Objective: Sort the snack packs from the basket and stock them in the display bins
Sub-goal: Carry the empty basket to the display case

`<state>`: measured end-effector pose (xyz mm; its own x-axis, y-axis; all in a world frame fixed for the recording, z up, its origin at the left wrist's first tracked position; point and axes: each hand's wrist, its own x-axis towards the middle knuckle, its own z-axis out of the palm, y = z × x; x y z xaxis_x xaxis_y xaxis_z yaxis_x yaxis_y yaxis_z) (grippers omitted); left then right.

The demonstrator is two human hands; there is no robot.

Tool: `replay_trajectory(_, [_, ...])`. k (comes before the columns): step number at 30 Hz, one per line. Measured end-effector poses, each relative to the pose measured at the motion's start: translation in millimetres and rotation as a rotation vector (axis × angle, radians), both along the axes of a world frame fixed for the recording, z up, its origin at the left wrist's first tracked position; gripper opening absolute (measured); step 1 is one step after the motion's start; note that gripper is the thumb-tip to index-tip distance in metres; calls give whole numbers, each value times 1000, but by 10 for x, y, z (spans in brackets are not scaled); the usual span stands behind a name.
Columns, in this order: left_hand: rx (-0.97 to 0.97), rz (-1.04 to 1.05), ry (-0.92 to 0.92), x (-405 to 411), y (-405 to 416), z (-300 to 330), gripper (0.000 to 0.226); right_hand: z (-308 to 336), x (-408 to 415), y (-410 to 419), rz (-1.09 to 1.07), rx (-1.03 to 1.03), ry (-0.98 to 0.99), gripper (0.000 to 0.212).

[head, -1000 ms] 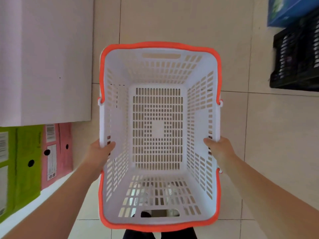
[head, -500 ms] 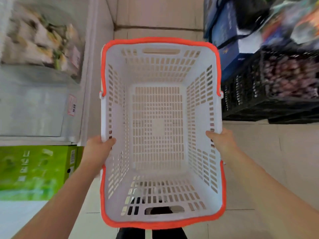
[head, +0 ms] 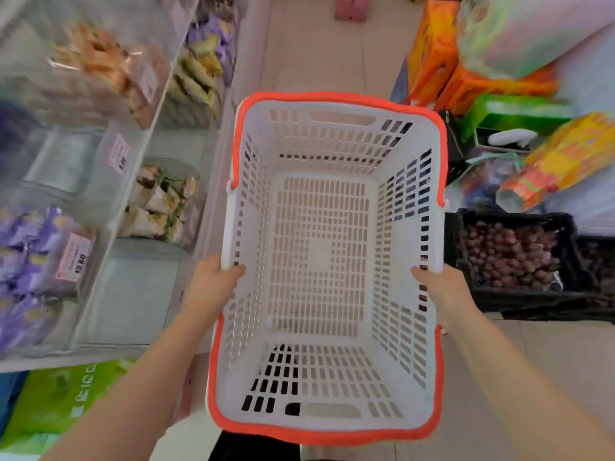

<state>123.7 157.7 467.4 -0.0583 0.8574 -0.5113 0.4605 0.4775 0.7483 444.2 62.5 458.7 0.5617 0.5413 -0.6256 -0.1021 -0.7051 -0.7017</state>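
At nine o'clock the clear display bins [head: 100, 134] are showing snack packs [head: 159, 207] already inside, purple ones lower down, though blur is hiding the detail. Moving right, the left hand [head: 213, 284] is curling its grip over the basket [head: 329, 430] at its left rim, thumb hooking inside. The basket, white with an orange rim, is sitting at the centre and holding no packs that I can see. The right hand [head: 442, 287] is clamping the opposite rim the same way. At three o'clock a black crate [head: 519, 294] of dark fruit is crowding the aisle. I judge the risk is clipping that crate or the bins' shelf with the wide basket while walking, jolting either grip loose.
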Motion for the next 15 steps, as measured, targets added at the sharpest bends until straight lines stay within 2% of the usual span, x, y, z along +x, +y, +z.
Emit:
replay_trajectory(5, [12, 16, -51, 243, 913, 217, 13, 185, 230, 904, -10, 46, -15, 30])
replay_trajectory(8, [28, -1, -38, 418, 1506, 340, 3, 270, 434, 1477, 3, 85, 11, 27])
replay_trajectory(15, [70, -18, -62, 1157, 2878, 595, 8, 432, 1134, 2791, 2, 143, -35, 20])
